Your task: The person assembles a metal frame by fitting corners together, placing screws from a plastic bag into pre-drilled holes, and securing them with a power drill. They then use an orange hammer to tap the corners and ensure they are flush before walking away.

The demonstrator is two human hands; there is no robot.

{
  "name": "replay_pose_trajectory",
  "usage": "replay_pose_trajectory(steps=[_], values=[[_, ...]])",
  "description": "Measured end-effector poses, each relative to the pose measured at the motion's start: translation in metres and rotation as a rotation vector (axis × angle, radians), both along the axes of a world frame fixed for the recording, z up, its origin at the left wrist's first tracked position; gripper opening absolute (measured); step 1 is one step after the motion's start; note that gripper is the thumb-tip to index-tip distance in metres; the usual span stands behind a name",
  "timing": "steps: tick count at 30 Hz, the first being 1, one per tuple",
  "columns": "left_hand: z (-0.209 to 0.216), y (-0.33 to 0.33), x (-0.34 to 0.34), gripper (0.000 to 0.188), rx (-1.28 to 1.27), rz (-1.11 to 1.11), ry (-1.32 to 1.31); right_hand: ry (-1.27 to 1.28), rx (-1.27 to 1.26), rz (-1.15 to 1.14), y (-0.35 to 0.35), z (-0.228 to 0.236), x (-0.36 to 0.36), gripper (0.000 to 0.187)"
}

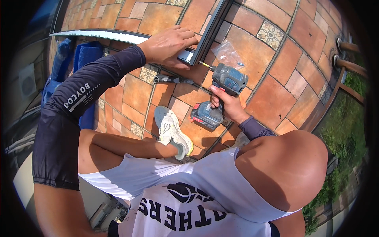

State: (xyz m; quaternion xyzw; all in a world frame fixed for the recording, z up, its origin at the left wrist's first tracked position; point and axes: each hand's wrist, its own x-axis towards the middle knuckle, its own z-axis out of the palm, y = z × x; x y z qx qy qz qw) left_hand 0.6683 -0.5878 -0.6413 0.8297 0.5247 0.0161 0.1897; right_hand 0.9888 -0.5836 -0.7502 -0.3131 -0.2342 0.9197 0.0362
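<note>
The cordless driver [229, 80], blue and dark grey with red marks on its battery [208, 115], is over the tiled floor [276, 75], right of the middle of the view; clock directions are taken from it. The right hand [229, 103], at 6 o'clock, is wrapped round its handle, grasping it. A yellowish bit [207, 64] juts out at 10 o'clock, its tip just beside the corner of a frame; whether they touch, I cannot tell. From that corner a dark bar [213, 29] runs up toward 12 o'clock, while a pale strip [118, 36] runs off toward 9 and 10. The left hand [171, 45], at 10 o'clock, lies across the strip at the corner with bent fingers; I cannot tell how firmly it grasps.

A clear plastic bag [229, 53] lies at 12 o'clock, close by, with small pieces at its lower edge. At 9 o'clock, a dark elongated object [173, 79] lies on the floor. A pale shoe [173, 128] stands at 7 to 8 o'clock. Farther out, a blue bundle [85, 55] lies toward 9 to 10, brown railing [349, 67] stands near 3, and greenery [339, 126] shows at 4
</note>
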Motion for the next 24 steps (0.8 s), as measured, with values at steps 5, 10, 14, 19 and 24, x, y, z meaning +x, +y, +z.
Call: replay_pose_trajectory(steps=[5,10,14,19,24], values=[[0.030,-0.057,0.021,0.042,0.089,0.049,-0.071,-0.073,-0.173,-0.142,0.035,0.012,0.032,0.022],[-0.032,-0.114,0.135,0.051,-0.593,0.385,-0.020,-0.150,-0.209,-0.213,0.081,0.017,0.037,0.026],[-0.082,-0.121,0.202,0.050,-0.592,0.401,-0.089,-0.245,-0.085,-0.149,0.100,0.030,0.045,0.023],[-0.093,-0.154,0.226,0.032,-0.587,0.530,-0.109,-0.281,-0.114,-0.059,0.102,0.029,0.056,0.021],[-0.075,-0.161,0.219,0.028,-0.811,0.592,-0.193,-0.286,-0.080,0.035,0.099,0.036,0.060,0.023]])
